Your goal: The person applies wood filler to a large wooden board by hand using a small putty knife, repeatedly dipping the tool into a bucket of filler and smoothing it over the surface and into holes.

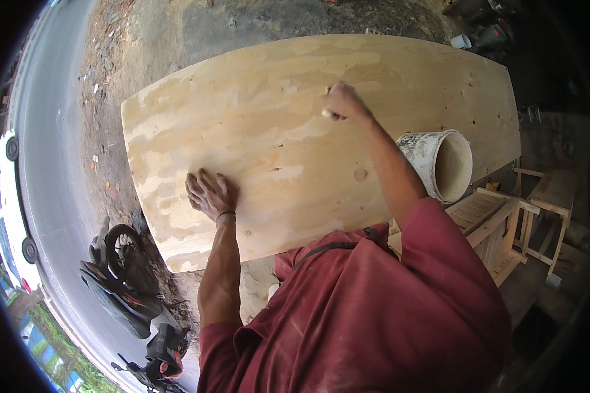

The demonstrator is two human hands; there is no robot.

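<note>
A large pale plywood board (pixel 262 141) spans the view in front of me, with lighter, uneven patches across much of its left and upper surface. My left hand (pixel 210 193) rests on it near the left, palm down and fingers spread, holding nothing. Farther off, right of centre, my right hand (pixel 344 103) is closed just over the board. A small pale rounded end (pixel 328 114) shows at its fingers; motion blur and the hand hide what it belongs to. Beside my right forearm is a stained white bucket (pixel 453 167), its mouth turned toward the right.
Wooden slatted furniture (pixel 495 223) stands at the near right, close to the board's edge. A white container (pixel 461 41) is beyond the far right edge. Motorcycles (pixel 128 275) are parked at the lower left, beside a road (pixel 59 131) with a white car (pixel 10 216).
</note>
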